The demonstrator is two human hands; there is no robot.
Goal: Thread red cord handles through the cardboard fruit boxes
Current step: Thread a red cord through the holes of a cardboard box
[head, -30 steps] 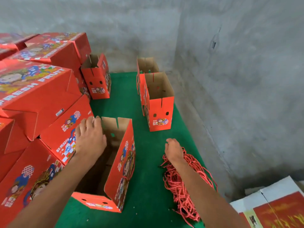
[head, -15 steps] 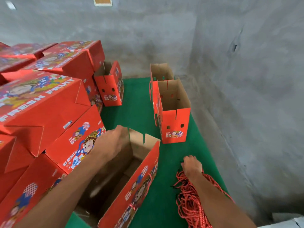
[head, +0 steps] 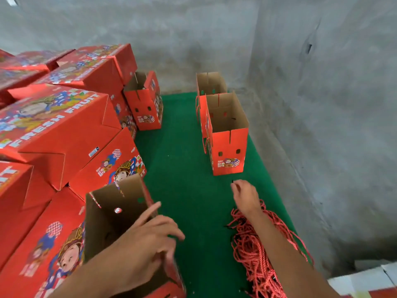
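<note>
An open red cardboard fruit box stands in front of me on the green mat, its brown inside and two punched holes showing. My left hand grips the box's right wall at the top edge, fingers over the rim. My right hand hovers above the near end of a pile of red cords, thumb and fingers pinched on a thin dark cord tip; the cord itself is hard to make out. Two more open boxes stand in a row ahead on the right, red cord showing on their left side.
Closed red fruit boxes are stacked high on the left. Another open box leans against the stack at the back. Grey concrete walls close in behind and on the right. Flat cardboard lies at the bottom right.
My left hand shifted from the box's far left corner to its right wall, and the box came closer and more upright. My right hand lifted off the cord pile, pinching a cord tip.
</note>
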